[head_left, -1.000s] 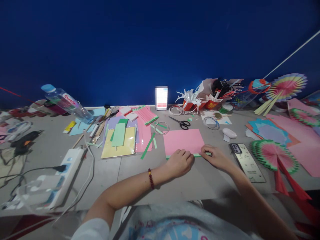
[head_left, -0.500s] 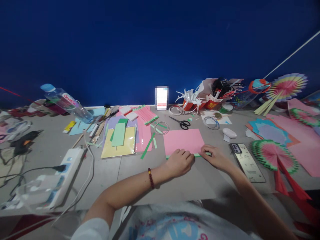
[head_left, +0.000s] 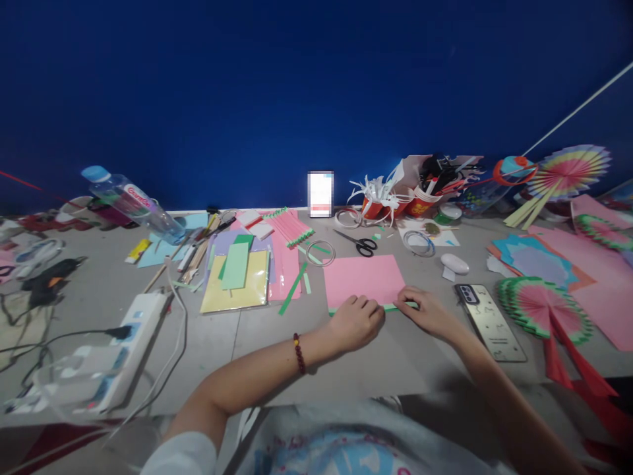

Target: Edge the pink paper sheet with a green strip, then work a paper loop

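pink paper sheet (head_left: 363, 280), just beyond left hand (head_left: 357, 323) and right hand (head_left: 429, 311), both curled, pinching its near edge; judged light, limp, crease-prone; best held by edges.

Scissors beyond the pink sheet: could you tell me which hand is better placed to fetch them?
Probably left: the left hand lies in line with the scissors; the right hand sits further right.

no text reads for certain (white lettering on the water bottle (head_left: 129, 201) label is too blurred).
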`<action>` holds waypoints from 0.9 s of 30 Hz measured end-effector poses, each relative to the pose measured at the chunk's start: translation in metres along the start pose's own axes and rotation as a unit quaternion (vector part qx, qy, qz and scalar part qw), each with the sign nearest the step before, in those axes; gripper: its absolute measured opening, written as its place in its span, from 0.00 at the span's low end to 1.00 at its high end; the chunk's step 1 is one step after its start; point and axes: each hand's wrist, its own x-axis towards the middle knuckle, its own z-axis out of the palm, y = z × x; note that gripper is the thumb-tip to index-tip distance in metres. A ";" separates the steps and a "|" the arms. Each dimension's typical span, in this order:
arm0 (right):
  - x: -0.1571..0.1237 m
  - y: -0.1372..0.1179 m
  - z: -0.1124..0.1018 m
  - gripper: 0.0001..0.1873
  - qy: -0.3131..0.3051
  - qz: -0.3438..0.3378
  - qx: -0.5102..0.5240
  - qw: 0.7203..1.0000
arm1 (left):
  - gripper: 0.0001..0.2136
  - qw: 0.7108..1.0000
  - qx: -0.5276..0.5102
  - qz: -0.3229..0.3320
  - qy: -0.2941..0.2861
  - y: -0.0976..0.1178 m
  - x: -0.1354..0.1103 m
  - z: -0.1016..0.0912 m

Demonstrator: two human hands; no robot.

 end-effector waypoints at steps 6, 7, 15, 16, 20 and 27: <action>0.000 0.001 0.001 0.13 -0.003 0.008 0.002 1.000 | 0.07 1.000 -0.019 -0.002 0.020 -0.005 -0.003 0.005; 0.000 0.001 0.001 0.13 -0.002 0.008 0.003 1.000 | 0.07 1.000 -0.019 -0.001 0.023 -0.005 -0.003 0.005; 0.000 -0.002 -0.001 0.14 0.001 0.006 0.014 1.000 | 0.09 0.999 -0.021 0.006 0.023 -0.005 -0.003 0.007; 0.000 -0.001 -0.001 0.14 0.001 0.007 0.017 1.000 | 0.09 1.000 -0.021 0.006 0.022 -0.005 -0.003 0.007; 0.000 0.000 -0.001 0.16 0.002 0.015 0.033 0.999 | 0.10 1.000 -0.014 0.004 0.023 -0.004 -0.003 0.006; -0.002 0.003 -0.005 0.20 0.019 0.041 0.091 0.995 | 0.10 1.000 -0.014 0.004 0.017 -0.004 -0.003 0.005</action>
